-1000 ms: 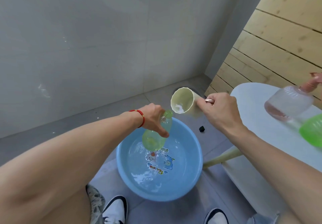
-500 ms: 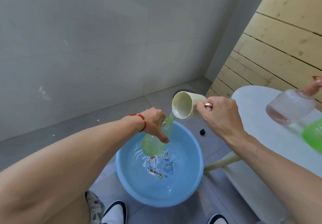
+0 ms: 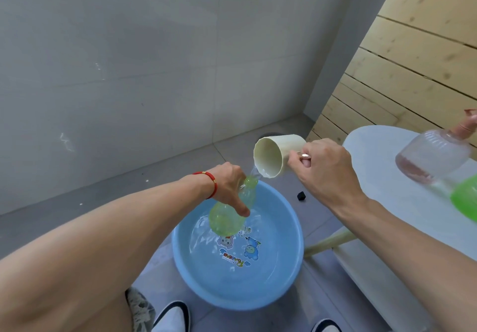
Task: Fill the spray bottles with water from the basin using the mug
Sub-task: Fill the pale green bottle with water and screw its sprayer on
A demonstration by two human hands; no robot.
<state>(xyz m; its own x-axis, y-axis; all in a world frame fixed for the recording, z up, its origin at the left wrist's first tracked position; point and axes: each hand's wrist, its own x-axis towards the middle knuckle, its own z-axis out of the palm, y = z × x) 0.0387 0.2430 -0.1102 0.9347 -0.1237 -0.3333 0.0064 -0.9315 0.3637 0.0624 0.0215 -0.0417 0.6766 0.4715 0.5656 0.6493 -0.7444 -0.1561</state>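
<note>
Water pours from ribbed cream mug (image 3: 273, 157), right grip (image 3: 326, 169) holding; left grip (image 3: 228, 185) holding translucent green bottle (image 3: 229, 214).

A single head-worn camera looks forward and steeply down from the person's own eye line.

The wide-angle view takes in both forearms reaching away from the lens, with the blue basin (image 3: 289, 218) on the floor close below, shoe tips at the bottom edge, the white table (image 3: 402, 202) at right, and a grey wall filling the upper frame. There is no second view.
</note>
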